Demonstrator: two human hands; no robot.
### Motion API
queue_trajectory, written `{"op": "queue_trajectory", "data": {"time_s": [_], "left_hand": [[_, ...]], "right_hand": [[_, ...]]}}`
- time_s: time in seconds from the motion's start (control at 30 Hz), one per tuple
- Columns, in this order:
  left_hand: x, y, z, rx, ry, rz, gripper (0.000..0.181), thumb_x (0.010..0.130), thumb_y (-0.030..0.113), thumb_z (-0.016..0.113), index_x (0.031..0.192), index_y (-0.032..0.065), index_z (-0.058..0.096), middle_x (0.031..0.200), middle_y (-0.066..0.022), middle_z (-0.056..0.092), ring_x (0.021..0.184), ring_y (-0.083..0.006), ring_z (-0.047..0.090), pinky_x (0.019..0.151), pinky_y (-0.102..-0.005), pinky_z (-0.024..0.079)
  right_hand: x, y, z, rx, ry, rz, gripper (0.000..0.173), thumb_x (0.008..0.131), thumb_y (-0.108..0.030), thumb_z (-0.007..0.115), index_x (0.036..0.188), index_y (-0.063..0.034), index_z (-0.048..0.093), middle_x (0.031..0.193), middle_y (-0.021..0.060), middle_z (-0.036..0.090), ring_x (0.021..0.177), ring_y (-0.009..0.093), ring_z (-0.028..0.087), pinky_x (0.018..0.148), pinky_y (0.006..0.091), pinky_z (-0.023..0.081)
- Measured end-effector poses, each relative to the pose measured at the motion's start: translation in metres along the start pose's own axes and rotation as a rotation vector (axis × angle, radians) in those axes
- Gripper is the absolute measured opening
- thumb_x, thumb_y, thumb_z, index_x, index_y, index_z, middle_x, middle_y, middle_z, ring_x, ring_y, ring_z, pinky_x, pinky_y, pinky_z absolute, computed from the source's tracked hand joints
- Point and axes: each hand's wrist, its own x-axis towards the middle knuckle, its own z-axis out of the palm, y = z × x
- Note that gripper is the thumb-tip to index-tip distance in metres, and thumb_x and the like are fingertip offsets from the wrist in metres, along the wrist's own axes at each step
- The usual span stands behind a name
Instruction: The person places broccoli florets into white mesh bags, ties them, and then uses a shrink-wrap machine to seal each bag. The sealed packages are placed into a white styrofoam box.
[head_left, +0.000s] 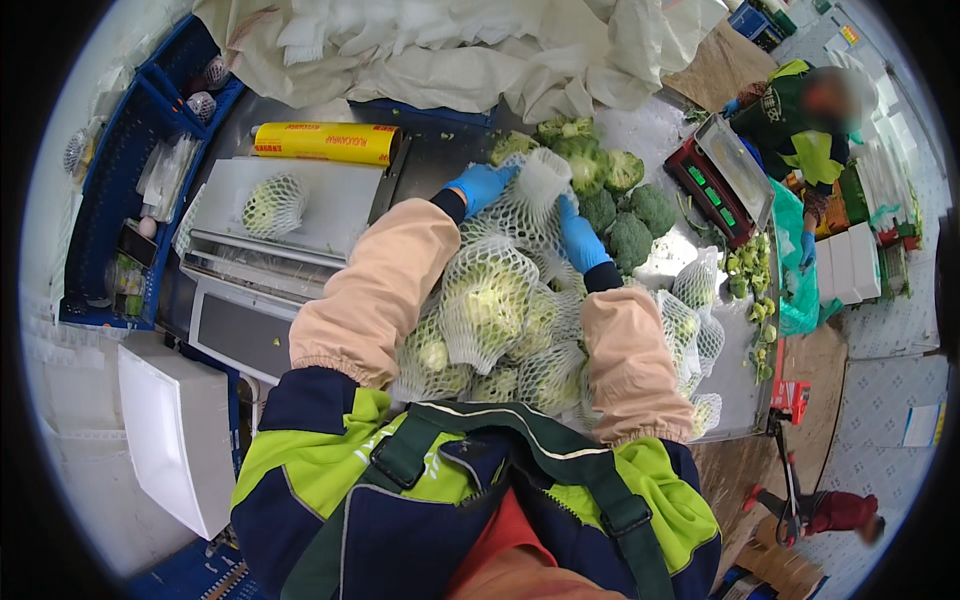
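My left hand (484, 187), in a blue glove, grips the left side of a white foam net sleeve (541, 180). My right hand (582, 234), gloved the same way, holds the sleeve's right side. The net's upper end is bunched into a thick ring, and its lower part spreads over the pile below; some fingertips are hidden by the mesh. Directly under the sleeve sits a netted cauliflower (491, 296), with several more netted heads packed around it. Broccoli heads (630, 244) lie just beyond my right hand, and trimmed cauliflower heads (585, 161) are behind them.
At left, a wrapping machine (330, 180) bears one netted cauliflower (274, 206) beside a yellow film roll (326, 142). Blue crates (97, 217) line the far left. A red scale (712, 187) stands at right, near a co-worker (787, 127). White sacking (450, 71) covers the back.
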Motion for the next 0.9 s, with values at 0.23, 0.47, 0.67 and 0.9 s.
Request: {"op": "queue_trajectory", "data": {"time_s": [0.23, 0.47, 0.67, 0.9], "left_hand": [[-0.069, 0.085, -0.054, -1.122, 0.066, 0.077, 0.056, 0.093, 0.051, 0.048, 0.115, 0.0001, 0.058, 0.107, -0.0116, 0.064, 0.097, -0.0183, 0.061, 0.084, -0.0288, 0.047], [-0.156, 0.193, -0.068, -1.503, -0.214, 0.003, 0.037, 0.094, 0.038, 0.053, 0.115, 0.0078, 0.059, 0.099, -0.0029, 0.063, 0.084, -0.0097, 0.059, 0.074, -0.0256, 0.050], [-0.162, 0.171, -0.009, -1.176, -0.574, -0.172, 0.033, 0.087, 0.021, 0.065, 0.116, 0.0064, 0.062, 0.087, 0.0038, 0.060, 0.074, -0.0040, 0.051, 0.063, -0.0206, 0.040], [-0.106, 0.169, -0.041, -0.879, -0.090, 0.176, 0.050, 0.087, 0.014, 0.063, 0.133, 0.0043, 0.046, 0.129, -0.0111, 0.050, 0.116, -0.0214, 0.051, 0.096, -0.0339, 0.045]], "right_hand": [[-0.028, 0.004, -0.045, 0.832, 0.112, -0.486, 0.044, 0.101, -0.029, 0.037, 0.133, 0.0012, 0.044, 0.123, 0.0094, 0.056, 0.109, 0.016, 0.050, 0.097, 0.0294, 0.039], [-0.150, 0.020, -0.088, 0.954, -0.139, -0.392, 0.056, 0.100, -0.039, 0.036, 0.142, -0.0007, 0.031, 0.142, 0.0106, 0.039, 0.128, 0.019, 0.039, 0.107, 0.0312, 0.031], [-0.223, 0.016, -0.116, 0.122, -0.191, -0.541, 0.041, 0.098, -0.028, 0.042, 0.121, 0.0050, 0.052, 0.120, 0.0122, 0.058, 0.111, 0.022, 0.053, 0.097, 0.0318, 0.039], [-0.165, -0.002, -0.118, 0.069, -0.418, -0.089, 0.050, 0.089, -0.039, 0.061, 0.112, 0.0053, 0.059, 0.091, 0.0075, 0.066, 0.087, 0.013, 0.058, 0.081, 0.0297, 0.047]]}}
